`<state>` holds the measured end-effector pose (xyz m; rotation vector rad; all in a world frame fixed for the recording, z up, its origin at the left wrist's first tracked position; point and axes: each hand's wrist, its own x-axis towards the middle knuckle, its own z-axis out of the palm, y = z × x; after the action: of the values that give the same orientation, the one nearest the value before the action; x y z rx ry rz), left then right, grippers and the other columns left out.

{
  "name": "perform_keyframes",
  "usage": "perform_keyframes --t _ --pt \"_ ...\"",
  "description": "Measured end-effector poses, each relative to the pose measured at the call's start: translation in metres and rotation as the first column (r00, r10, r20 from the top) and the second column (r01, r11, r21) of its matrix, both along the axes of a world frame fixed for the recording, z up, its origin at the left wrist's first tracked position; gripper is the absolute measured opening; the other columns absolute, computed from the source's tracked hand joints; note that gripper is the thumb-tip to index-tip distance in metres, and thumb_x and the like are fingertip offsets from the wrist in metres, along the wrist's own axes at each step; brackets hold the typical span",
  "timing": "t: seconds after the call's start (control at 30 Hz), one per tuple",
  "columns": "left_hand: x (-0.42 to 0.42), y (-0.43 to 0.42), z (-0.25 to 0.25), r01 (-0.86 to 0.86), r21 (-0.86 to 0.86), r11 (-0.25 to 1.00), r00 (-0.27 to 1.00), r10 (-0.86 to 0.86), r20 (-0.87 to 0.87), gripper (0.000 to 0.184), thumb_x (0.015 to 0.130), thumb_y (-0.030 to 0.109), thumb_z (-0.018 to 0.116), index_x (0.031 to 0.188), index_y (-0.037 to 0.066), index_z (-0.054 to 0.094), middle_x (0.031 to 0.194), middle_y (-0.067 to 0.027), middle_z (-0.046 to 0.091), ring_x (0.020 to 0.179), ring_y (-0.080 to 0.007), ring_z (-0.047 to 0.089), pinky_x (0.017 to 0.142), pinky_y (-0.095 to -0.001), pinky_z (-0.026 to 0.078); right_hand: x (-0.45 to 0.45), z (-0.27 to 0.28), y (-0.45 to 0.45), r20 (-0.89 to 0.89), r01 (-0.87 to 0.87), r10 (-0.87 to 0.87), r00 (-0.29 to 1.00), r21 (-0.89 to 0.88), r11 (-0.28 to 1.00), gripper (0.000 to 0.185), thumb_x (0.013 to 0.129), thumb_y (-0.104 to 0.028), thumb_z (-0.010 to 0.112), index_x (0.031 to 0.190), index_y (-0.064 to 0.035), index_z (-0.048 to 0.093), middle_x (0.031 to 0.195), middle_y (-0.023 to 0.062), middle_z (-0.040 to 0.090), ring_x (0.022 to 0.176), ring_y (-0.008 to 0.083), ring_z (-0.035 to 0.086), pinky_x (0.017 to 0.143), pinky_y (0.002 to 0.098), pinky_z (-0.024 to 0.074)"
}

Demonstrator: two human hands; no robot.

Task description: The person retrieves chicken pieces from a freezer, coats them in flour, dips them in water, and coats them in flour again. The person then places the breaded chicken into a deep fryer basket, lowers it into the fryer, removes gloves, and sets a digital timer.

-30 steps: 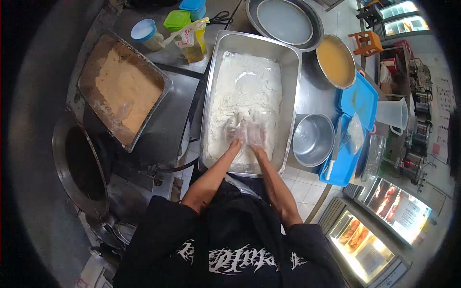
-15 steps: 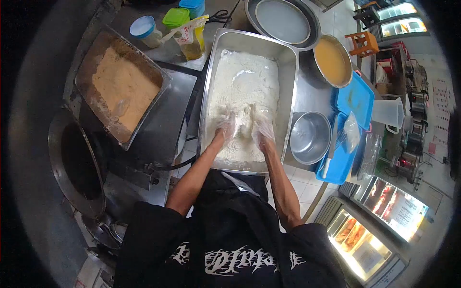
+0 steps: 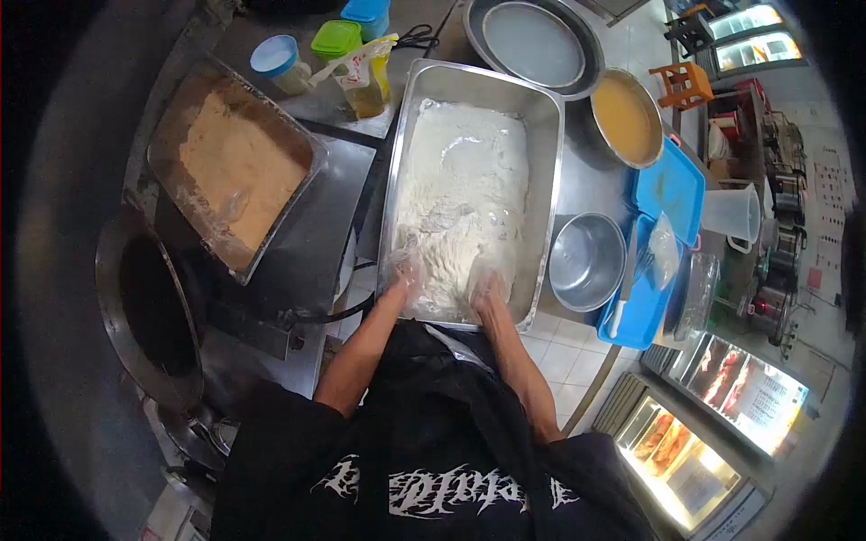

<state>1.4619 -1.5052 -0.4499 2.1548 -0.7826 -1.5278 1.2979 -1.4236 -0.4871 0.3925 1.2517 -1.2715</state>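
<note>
Hands, both in clear plastic gloves: L hand (image 3: 405, 273) at near L side of steel tray (image 3: 548, 153), R hand (image 3: 487, 281) near its R side, well apart from each other. Both touch white powder (image 3: 462, 158), which covers most of tray floor. Fingers look loosely bent, but blur + powder hide the tips, so can't tell if either hand's open, closed or gripping sth.

Progress, as a judgement: work on powder looks approx. part-done. Far end lies fairly level, w/ a smooth curved mark; middle and near end, incl. patch betw. hands, are rough and clumpy, not yet as even. Can't tell if anything's buried.

Further out, L side: 2nd tray (image 3: 313, 167) w/ tan powder (image 3: 239, 158), separate from the white; wok (image 3: 149, 316) nearer the person. Beyond tray's far L corner: yellow-liquid bag (image 3: 368, 95). R side: metal bowl (image 3: 587, 261) just beside tray, then blue tray (image 3: 642, 317) w/ knife (image 3: 617, 317). Far R: orange-liquid bowl (image 3: 625, 117), plus wide basin (image 3: 532, 45) w/ cloudy contents.
</note>
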Motion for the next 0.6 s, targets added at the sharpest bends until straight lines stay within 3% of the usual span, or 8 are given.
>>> perform_keyframes --t 0.03,0.13,0.17,0.23,0.3,0.4,0.47,0.6 --pt "0.004 0.001 -0.012 -0.056 0.054 0.997 0.995 0.06 -0.078 0.071 0.085 0.057 0.044 0.122 -0.004 0.047 0.123 -0.0194 0.048 0.112 -0.0266 0.046 0.093 -0.0388 0.035 0.001 0.008 -0.003 0.066 0.118 -0.116 0.991 -0.029 0.993 0.044 0.093 -0.04 0.037 0.123 -0.0087 0.047 0.106 0.0108 0.058 0.1 0.0203 0.054 0.089 0.035 0.0425" --pt "0.009 -0.001 -0.023 -0.169 0.221 0.96 0.942 0.224 -0.251 0.075 0.084 0.058 0.042 0.129 -0.001 0.04 0.132 -0.018 0.041 0.119 -0.0265 0.04 0.098 -0.0392 0.032 -0.008 0.016 -0.022 -0.234 -0.16 0.161 0.959 0.025 0.987 0.048 0.093 -0.042 0.038 0.126 -0.0076 0.045 0.113 0.01 0.056 0.109 0.0199 0.049 0.093 0.0359 0.0397" --pt "0.003 -0.011 -0.022 -0.186 0.268 0.945 0.924 0.261 -0.28 0.074 0.085 0.058 0.042 0.13 0.0 0.04 0.132 -0.0169 0.041 0.119 -0.0261 0.04 0.098 -0.0394 0.032 -0.019 -0.006 -0.011 -0.351 -0.285 0.225 0.909 -0.131 0.949 0.046 0.093 -0.039 0.039 0.125 -0.0083 0.048 0.122 0.0102 0.052 0.117 0.0247 0.043 0.098 0.0365 0.0345" --pt "-0.02 -0.045 -0.004 -0.211 0.361 0.908 0.878 0.338 -0.338 0.072 0.085 0.057 0.041 0.131 0.002 0.039 0.132 -0.0147 0.041 0.118 -0.0252 0.04 0.097 -0.0396 0.032 -0.016 -0.041 -0.025 -0.842 -0.6 0.401 0.36 0.12 0.791 0.045 0.091 -0.038 0.041 0.124 -0.0077 0.05 0.125 0.0104 0.05 0.119 0.0269 0.042 0.1 0.0368 0.0313" --pt "-0.035 -0.066 0.008 -0.234 0.459 0.857 0.821 0.427 -0.38 0.07 0.086 0.057 0.04 0.131 0.004 0.039 0.132 -0.0126 0.04 0.117 -0.0244 0.04 0.097 -0.0398 0.032 -0.008 -0.082 -0.037 -0.867 -0.59 0.257 -0.427 0.482 0.648 0.044 0.089 -0.035 0.044 0.121 -0.0058 0.052 0.126 0.0128 0.049 0.119 0.0283 0.042 0.102 0.0375 0.0282" --pt "-0.04 -0.077 0.008 -0.248 0.551 0.797 0.744 0.521 -0.418 0.066 0.085 0.054 0.041 0.13 0.005 0.04 0.13 -0.012 0.042 0.113 -0.0244 0.042 0.094 -0.0401 0.035 0.012 -0.049 -0.086 -0.877 -0.755 0.468 -0.104 0.376 0.537 0.038 0.086 -0.034 0.048 0.115 -0.0115 0.058 0.121 0.0055 0.055 0.116 0.0241 0.046 0.101 0.0349 0.0288" --pt "-0.042 -0.076 0.003 -0.226 0.548 0.805 0.737 0.51 -0.444 0.064 0.085 0.052 0.042 0.129 0.005 0.041 0.127 -0.0124 0.044 0.11 -0.0248 0.045 0.091 -0.0403 0.037 0.015 -0.039 -0.097 -0.924 -0.798 0.319 0.211 0.026 0.602 0.036 0.085 -0.032 0.052 0.112 -0.0106 0.059 0.118 0.0064 0.057 0.112 0.0247 0.05 0.096 0.0351 0.0344" --pt "-0.042 -0.067 -0.002 -0.102 0.452 0.886 0.778 0.354 -0.518 0.059 0.085 0.048 0.045 0.125 0.005 0.043 0.121 -0.0134 0.048 0.102 -0.0257 0.05 0.086 -0.0407 0.041 0.006 -0.003 -0.113 -0.511 -0.684 0.592 0.623 0.01 0.729 0.035 0.082 -0.026 0.058 0.112 -0.0082 0.059 0.115 0.0062 0.059 0.102 0.0222 0.055 0.087 0.0345 0.0422"
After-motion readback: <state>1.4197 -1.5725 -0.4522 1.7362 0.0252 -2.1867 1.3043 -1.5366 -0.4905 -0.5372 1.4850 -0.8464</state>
